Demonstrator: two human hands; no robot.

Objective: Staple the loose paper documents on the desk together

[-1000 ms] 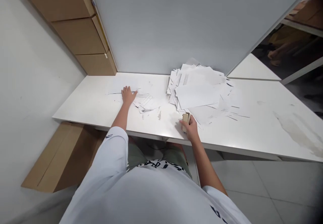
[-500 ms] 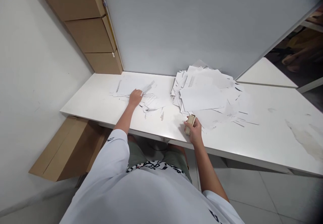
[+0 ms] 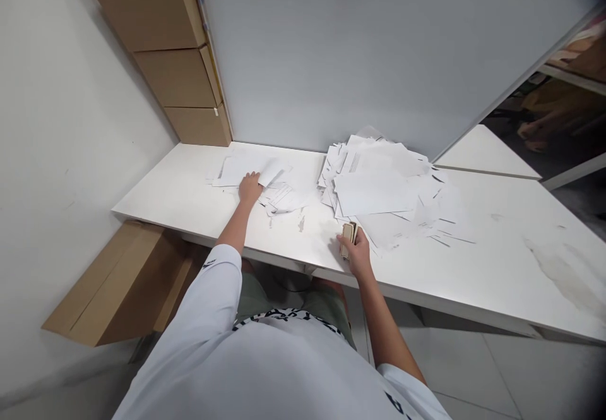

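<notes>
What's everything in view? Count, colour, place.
paper pile: uncounted, white, centre right
sheets: uncounted, white, by left hand
block: 1, cream, right hand
whiteboard: 1, grey, behind desk
stacked boxes: 3, brown, back left
lower box: 1, brown, lower left
desk: 1, white, centre
wall: 1, white, left
floor: 1, grey, below
far right: too blurred
shorts: 1, green, bottom
shirt: 1, white, bottom
left hand: 1, bare, on sheets
right hand: 1, bare, around block
</notes>
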